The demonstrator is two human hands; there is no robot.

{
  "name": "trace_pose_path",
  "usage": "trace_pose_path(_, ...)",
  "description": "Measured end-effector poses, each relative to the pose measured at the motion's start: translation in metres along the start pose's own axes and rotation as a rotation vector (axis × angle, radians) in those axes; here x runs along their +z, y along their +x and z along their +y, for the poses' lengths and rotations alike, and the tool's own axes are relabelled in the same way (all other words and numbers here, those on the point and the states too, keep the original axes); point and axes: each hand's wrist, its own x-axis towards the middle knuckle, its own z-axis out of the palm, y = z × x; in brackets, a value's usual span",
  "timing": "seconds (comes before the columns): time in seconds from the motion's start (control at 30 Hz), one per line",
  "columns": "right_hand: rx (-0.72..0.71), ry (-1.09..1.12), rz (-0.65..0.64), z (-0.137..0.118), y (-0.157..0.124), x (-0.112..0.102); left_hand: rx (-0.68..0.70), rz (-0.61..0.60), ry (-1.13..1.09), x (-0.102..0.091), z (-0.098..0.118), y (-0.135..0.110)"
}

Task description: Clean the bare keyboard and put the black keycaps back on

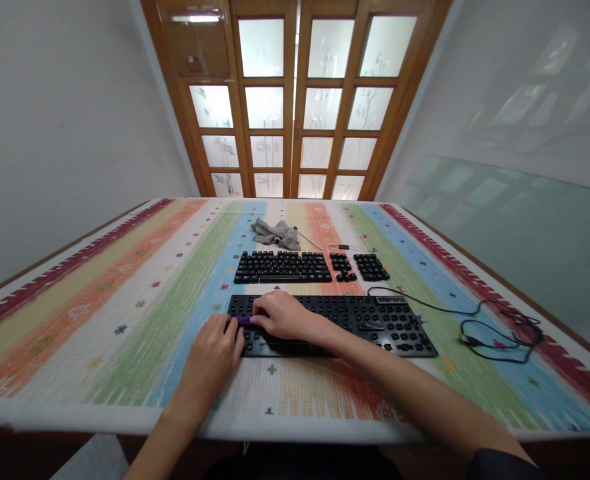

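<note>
A black keyboard base (355, 310) without its keycaps lies before me near the front of the table. My right hand (281, 315) is closed over its left part, pinching a slim purple thing (245, 321) whose kind I cannot make out. At the keyboard's left end, my left hand (218, 347) has its fingers curled over the edge, with fingertips beside the purple thing's left end. Behind the base, loose black keycaps (279, 265) are laid out in keyboard order, with a separate group for the number pad (371, 267).
A crumpled grey cloth (275, 235) lies behind the keycaps, a thin rod (309, 239) beside it. Right of that is a small wire tool with a black handle (343, 247). The keyboard's cable (517, 360) coils at the right on the striped tablecloth (175, 267).
</note>
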Motion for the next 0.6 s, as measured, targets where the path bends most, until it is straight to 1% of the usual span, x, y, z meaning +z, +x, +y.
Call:
trace_pose_path(0.07, 0.005, 0.008, 0.006, 0.0006, -0.0009, 0.0013, -0.035, 0.002, -0.002, 0.0021, -0.0009, 0.0)
trace_pose_path(0.23, 0.021, 0.052, 0.016, 0.0035, -0.0017, 0.0036, -0.084, 0.053, -0.048, 0.0062, -0.0066, 0.001)
trace_pose_path(0.37, 0.021, 0.094, 0.017, 0.0068, 0.0, 0.005, -0.085, 0.063, -0.061, 0.0051, -0.008, 0.0015)
trace_pose_path(0.6, 0.012, 0.108, 0.014, 0.0077, 0.0006, 0.0053, -0.06, 0.099, -0.068, 0.0033, -0.003, 0.0044)
